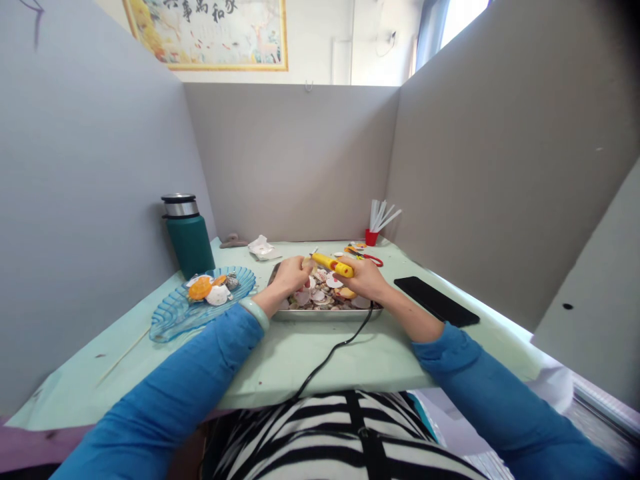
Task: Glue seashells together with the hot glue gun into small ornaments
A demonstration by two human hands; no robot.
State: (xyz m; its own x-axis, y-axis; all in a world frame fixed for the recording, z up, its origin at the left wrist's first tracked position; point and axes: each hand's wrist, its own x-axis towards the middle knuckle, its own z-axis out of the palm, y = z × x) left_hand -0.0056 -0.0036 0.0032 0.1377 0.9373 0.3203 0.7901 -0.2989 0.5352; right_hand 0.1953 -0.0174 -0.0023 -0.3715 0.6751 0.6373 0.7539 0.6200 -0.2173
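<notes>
Wrapped around a yellow hot glue gun [333, 265] is my right hand [367, 277]; a black cord [336, 347] runs from it toward my lap. The gun's nozzle points left, close to the fingertips of my left hand [290, 275]. Those fingers are pinched on a small pale shell-like piece [311, 263], partly hidden; whether the nozzle touches it I cannot tell. Both hands are above a shallow metal tray [327, 315] heaped with seashells [320, 295] in white, brown and orange tones.
A blue shell-shaped plate [173, 320] with orange and white shells lies left, a green bottle [189, 243] behind it. Red-handled scissors [373, 260] and a red cup [371, 237] of white glue sticks stand back right. A black phone-like slab [435, 300] lies right. Grey partitions [295, 160] enclose the table.
</notes>
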